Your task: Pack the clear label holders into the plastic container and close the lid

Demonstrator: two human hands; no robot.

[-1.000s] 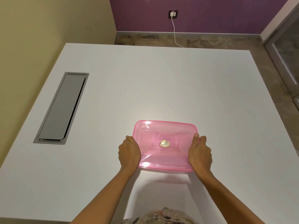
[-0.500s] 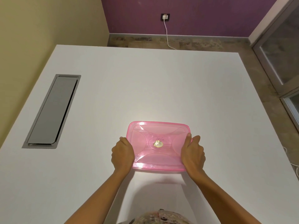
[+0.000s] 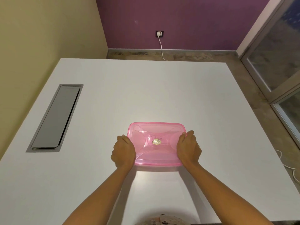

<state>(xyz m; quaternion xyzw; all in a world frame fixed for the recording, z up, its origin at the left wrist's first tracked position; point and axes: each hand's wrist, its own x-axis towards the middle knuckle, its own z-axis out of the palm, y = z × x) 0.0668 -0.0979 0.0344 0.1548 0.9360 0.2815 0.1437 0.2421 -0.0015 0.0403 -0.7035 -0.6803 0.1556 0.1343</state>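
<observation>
A pink see-through plastic container (image 3: 155, 133) sits on the white table (image 3: 146, 95) in front of me, its lid on top and a small round sticker at the lid's centre. My left hand (image 3: 123, 151) grips the container's left edge with curled fingers. My right hand (image 3: 188, 149) clasps the right edge, thumb on the lid rim. No clear label holders can be made out; whatever is inside is hidden by the tinted lid.
A grey cable hatch (image 3: 56, 118) is set into the table at the left. Beyond the far edge a white cord (image 3: 161, 46) hangs from a wall socket. A glass door (image 3: 279, 62) stands at the right, with another cable (image 3: 290, 168) on the floor.
The view has tilted up, showing more wall. Both hands stay on the container's sides, and it has hardly moved on the table.
</observation>
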